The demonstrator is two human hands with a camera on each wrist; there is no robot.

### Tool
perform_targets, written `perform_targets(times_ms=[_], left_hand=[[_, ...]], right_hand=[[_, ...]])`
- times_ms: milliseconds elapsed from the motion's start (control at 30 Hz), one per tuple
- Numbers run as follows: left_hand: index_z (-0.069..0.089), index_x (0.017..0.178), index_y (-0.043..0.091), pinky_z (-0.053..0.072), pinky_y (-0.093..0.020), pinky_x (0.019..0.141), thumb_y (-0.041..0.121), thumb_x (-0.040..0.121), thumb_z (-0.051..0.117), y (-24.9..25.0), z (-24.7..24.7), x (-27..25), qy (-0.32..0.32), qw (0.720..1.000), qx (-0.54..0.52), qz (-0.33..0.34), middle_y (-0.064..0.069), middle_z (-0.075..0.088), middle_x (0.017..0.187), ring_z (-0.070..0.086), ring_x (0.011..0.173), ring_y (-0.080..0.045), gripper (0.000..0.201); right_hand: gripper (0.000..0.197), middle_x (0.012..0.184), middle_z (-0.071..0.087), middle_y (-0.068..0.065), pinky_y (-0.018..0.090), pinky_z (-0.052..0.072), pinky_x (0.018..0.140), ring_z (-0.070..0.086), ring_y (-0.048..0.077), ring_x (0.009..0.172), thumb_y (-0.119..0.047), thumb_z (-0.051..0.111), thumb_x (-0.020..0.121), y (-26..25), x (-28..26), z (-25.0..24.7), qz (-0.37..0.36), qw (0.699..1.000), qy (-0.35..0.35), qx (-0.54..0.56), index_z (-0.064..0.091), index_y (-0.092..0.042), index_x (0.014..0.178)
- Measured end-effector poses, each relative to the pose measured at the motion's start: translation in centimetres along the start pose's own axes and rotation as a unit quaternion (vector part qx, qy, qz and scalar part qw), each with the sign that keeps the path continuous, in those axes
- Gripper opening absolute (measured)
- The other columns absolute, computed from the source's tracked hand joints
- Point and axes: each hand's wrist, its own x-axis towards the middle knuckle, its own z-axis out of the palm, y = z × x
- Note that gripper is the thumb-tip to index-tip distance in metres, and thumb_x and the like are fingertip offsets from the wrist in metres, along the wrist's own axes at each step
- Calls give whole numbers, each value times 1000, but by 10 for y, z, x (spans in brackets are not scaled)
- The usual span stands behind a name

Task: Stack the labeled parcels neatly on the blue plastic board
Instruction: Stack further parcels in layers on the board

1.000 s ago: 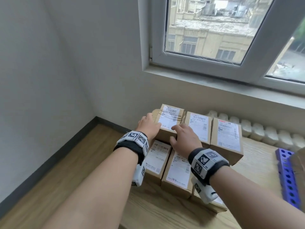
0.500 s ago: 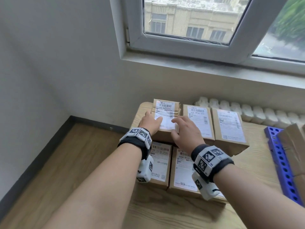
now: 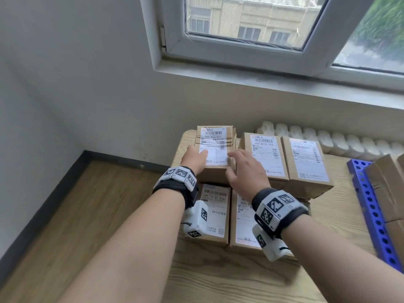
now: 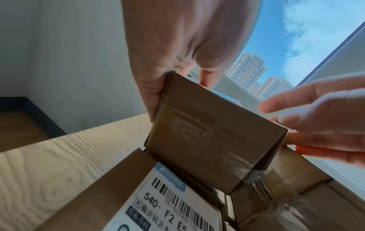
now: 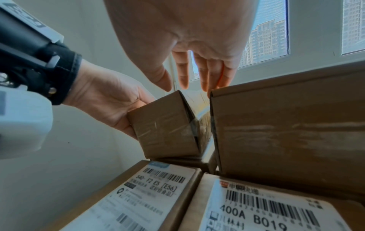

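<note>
A small labeled parcel (image 3: 215, 149) sits on top of the stack's far left corner, on a lower layer of parcels. My left hand (image 3: 194, 158) grips its near left corner, palm against the side and thumb on the label. In the left wrist view the parcel (image 4: 213, 145) fills the middle under my left hand (image 4: 177, 46). My right hand (image 3: 244, 169) is at the parcel's right near edge with fingers straight and spread. In the right wrist view my right hand (image 5: 197, 39) hovers just above the parcel (image 5: 166, 129). The blue plastic board (image 3: 371, 213) lies at the right.
Two more labeled parcels (image 3: 265, 154) (image 3: 306, 160) sit beside the held one, and two lower parcels (image 3: 215, 213) lie nearer me. All rest on a pale wooden table (image 3: 229, 278). Brown cartons (image 3: 389, 189) stand on the blue board. A white radiator (image 3: 328, 138) runs under the window.
The small parcel has turned square to its neighbours on the stack. My right hand has slid from the parcel's top to its right near edge; my left hand keeps its grip.
</note>
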Motion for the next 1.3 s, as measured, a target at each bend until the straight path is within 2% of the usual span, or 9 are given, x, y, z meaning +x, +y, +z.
perform_targets(times_ms=[133,233,333,467,600,767,833,1100,1300], left_hand=[[44,139,10,47,-39,98,26,97,48,-4,-6,-3,8,999,-30,-9,-8,57,130,57,114,-28,45],[48,129,8,49,-40,95,18,97,48,-7,-8,-7,18,998,-52,-9,-8,59,119,59,107,-29,34],[47,114,13,50,-43,95,11,91,49,-9,-14,-14,26,994,-109,-16,-6,58,105,60,101,-27,24],[48,107,16,53,-49,92,30,70,59,-7,-27,-26,24,978,-209,-14,-8,61,109,64,102,-29,41],[49,106,12,52,-44,91,32,81,67,-1,-34,-40,29,961,-272,27,-9,61,110,62,103,-26,36],[50,90,18,56,-41,81,39,71,73,5,-36,-62,4,948,-312,68,-8,63,98,65,88,-25,37],[50,87,18,57,-43,82,36,75,76,4,-36,-71,-7,945,-313,89,-9,65,96,66,87,-27,34],[55,110,-2,60,-46,80,42,66,79,12,-15,-118,-69,930,-333,138,-14,70,105,71,92,-31,67],[49,106,6,59,-38,72,35,79,76,38,24,-159,-105,938,-291,159,-15,66,106,68,83,-24,47]], right_hand=[[39,96,65,2,31,45,81,59,21,86,-24,46,98,-7,-1,-1,19,999,-27,4,47,-17,136],[44,112,67,7,38,46,93,61,25,94,-26,45,99,-15,-4,-2,28,999,-41,12,41,-17,141],[48,118,64,4,33,44,89,58,19,97,-27,46,99,-20,-6,-3,36,998,-27,52,37,-18,145],[40,107,58,-3,28,42,86,52,12,94,-27,52,97,-25,-7,-1,51,989,25,134,46,-19,136],[25,103,61,-1,28,44,79,55,14,92,-29,52,97,-29,-8,-6,65,980,60,177,58,-22,120],[31,108,60,0,36,50,88,56,14,96,-32,48,99,-30,-19,-18,80,972,105,195,61,-18,123],[29,106,62,-1,30,51,79,58,11,91,-32,49,99,-26,-28,-22,84,963,120,225,61,-17,121],[36,110,56,-7,13,43,64,55,1,92,-33,53,99,3,-79,-45,112,935,153,301,52,-17,131],[39,112,55,-8,18,51,69,57,1,94,-36,54,98,33,-125,-72,115,915,183,341,49,-19,132]])
